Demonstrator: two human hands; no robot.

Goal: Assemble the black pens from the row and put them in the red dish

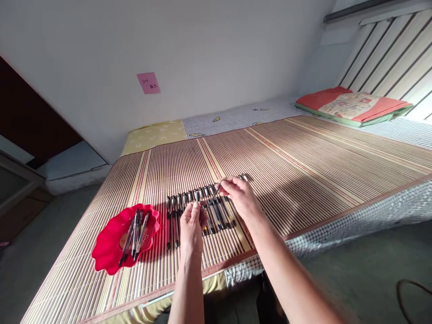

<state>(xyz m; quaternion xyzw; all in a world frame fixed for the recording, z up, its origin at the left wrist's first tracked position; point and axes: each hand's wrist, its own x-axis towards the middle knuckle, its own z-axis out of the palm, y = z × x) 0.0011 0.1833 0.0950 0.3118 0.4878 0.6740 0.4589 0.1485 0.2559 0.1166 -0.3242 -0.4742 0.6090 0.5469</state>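
Note:
My left hand (191,227) is closed with its thumb up, gripping what looks like a pen, mostly hidden by the fingers. Up and to the right, my right hand (238,193) pinches a thin dark rod (213,198), like a pen refill, which slants down toward my left fingers. Whether its lower end touches the left hand's pen, I cannot tell. Beneath both hands lies a row of several pens (173,220), side by side, partly covered by my hands. To the left, a red scalloped plate (104,243) carries several clear pens with black ends (137,234).
A striped bamboo mat (270,166) covers the bed under the pens. Folded red and floral bedding (351,105) lies at the far right by a slatted headboard (388,54). A pink note (148,83) is stuck on the white wall. The bed's front edge runs below my forearms.

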